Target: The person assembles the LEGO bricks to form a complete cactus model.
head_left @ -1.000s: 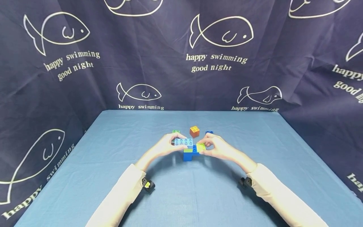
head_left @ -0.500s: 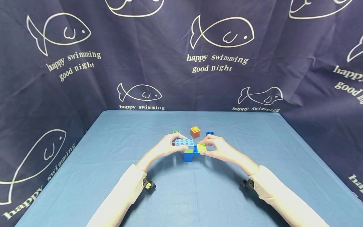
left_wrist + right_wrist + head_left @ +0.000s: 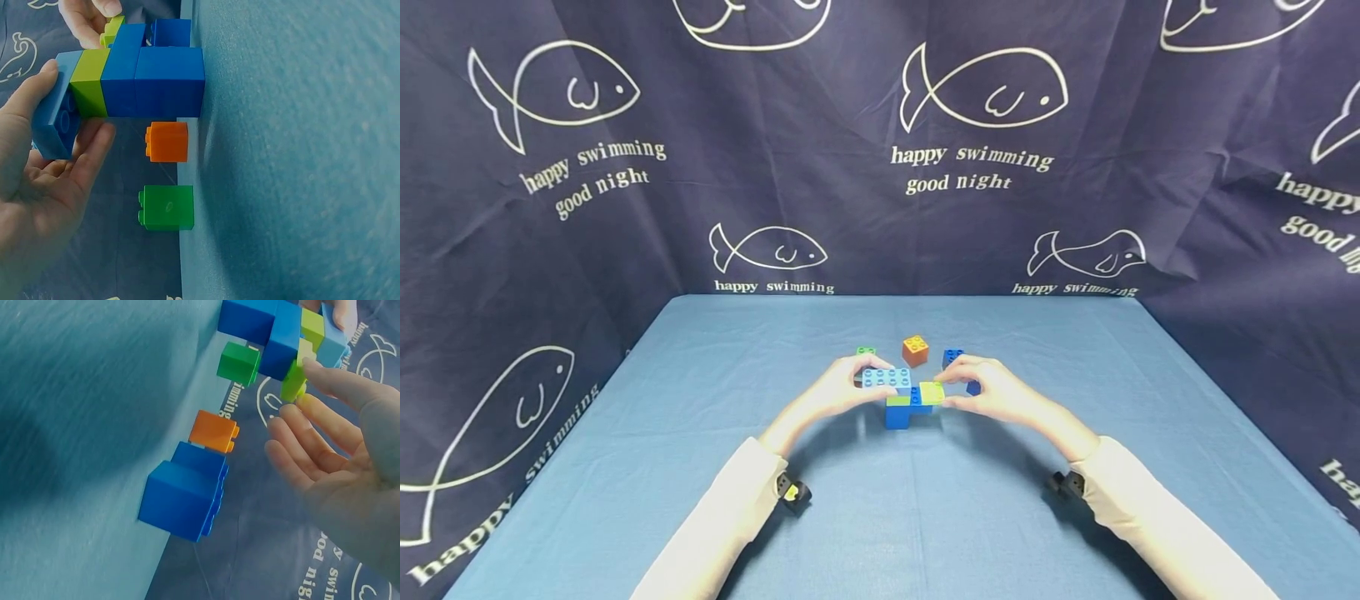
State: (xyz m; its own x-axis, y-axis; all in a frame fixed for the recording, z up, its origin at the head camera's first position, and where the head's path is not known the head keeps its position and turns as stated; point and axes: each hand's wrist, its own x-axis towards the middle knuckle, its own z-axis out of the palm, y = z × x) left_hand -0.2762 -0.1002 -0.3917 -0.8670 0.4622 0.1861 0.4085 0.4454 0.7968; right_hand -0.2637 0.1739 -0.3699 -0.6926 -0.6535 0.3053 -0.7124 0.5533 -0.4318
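Here, your left fingers [image 3: 36, 89] clamp the light-blue rectangular plastic brick [image 3: 886, 379]; best hold it level. Whether your right fingers [image 3: 337, 384] pinch the lime-green square plastic brick [image 3: 931, 393] is unclear.

On the dark blue cloth [image 3: 865, 150] behind the table [image 3: 880, 525], we read "happy swimming" and "good night" in white letters beneath fish outlines. Under the lower fish facing us, only "happy swimming" shows. The right wrist view gives tilted, cut-off bits of both phrases.
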